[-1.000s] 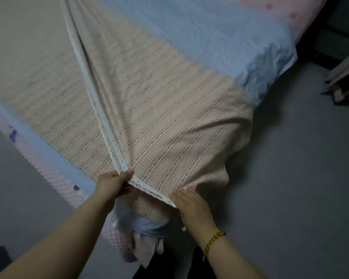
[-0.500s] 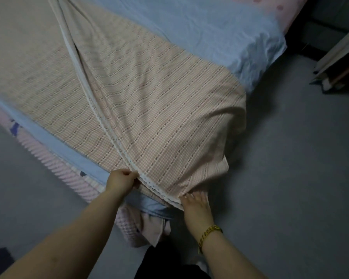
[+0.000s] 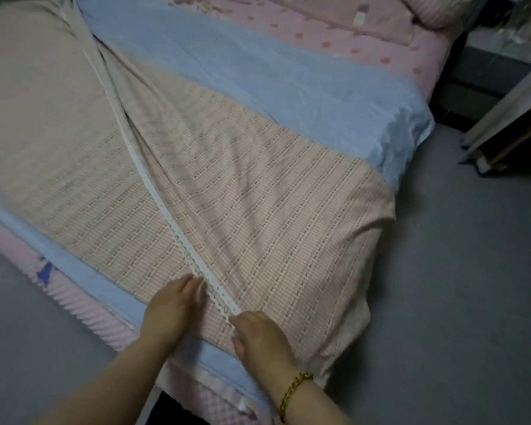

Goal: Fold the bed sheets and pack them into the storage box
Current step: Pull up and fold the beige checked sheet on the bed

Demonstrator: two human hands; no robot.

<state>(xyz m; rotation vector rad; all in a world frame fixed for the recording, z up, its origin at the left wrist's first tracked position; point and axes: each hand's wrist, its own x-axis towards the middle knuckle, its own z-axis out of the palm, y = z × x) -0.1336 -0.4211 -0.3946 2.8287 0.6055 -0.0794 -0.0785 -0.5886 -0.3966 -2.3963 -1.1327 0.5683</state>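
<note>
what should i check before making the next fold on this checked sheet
1. Lace trim edges lined up: ok, they run together near the hands.
2. Right hand pinches the trim's end: ok.
3. Left hand grip on the trim: cannot tell, its fingers lie beside it.
4. Checked sheet lying smooth: not ok, there are creases at the far end and a corner droops off the bed.
5. Storage box ready: cannot tell, not in view.

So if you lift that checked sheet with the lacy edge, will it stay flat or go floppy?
Probably floppy: the checked sheet already sags over the corner of the bed and wrinkles in soft folds. It looks thin, so likely light, though big and awkward. The lace edge would likely dangle too.
</note>
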